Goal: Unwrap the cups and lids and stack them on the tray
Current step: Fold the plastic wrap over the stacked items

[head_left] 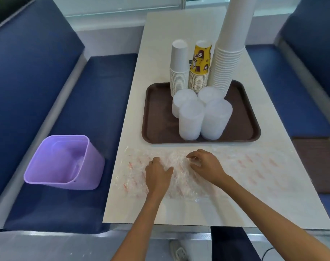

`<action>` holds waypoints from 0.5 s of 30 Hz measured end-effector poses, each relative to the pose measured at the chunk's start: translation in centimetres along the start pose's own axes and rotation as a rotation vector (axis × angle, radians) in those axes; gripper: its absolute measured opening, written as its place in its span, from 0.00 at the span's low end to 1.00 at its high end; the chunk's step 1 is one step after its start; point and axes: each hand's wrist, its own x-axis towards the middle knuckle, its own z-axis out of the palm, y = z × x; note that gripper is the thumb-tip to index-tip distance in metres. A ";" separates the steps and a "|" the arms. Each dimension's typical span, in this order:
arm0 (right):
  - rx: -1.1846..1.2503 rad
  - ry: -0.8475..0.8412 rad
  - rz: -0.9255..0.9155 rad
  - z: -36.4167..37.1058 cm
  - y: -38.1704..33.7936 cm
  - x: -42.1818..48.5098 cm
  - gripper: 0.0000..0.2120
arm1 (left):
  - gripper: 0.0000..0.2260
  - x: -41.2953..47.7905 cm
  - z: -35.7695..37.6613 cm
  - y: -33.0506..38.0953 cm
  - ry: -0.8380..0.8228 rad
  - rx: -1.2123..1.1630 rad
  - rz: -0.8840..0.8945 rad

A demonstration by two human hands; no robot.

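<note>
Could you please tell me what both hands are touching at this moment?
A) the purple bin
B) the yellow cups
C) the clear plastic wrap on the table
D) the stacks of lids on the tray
C: the left hand and the right hand are both on the crumpled plastic wrap, which lies in front of the tray.

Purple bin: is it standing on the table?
No, the purple bin sits on the blue bench seat beside the table.
</note>
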 end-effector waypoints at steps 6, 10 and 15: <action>0.028 0.009 0.002 -0.1 0.2 0.0 0.13 | 0.11 0.1 0.0 0.4 0.029 -0.021 0.046; 0.047 0.010 0.003 -0.1 0.3 0.0 0.14 | 0.11 0.2 -0.1 0.6 0.106 -0.029 0.026; 0.075 0.020 0.039 -0.1 0.3 0.1 0.18 | 0.04 -0.1 0.2 0.9 0.080 -0.032 0.113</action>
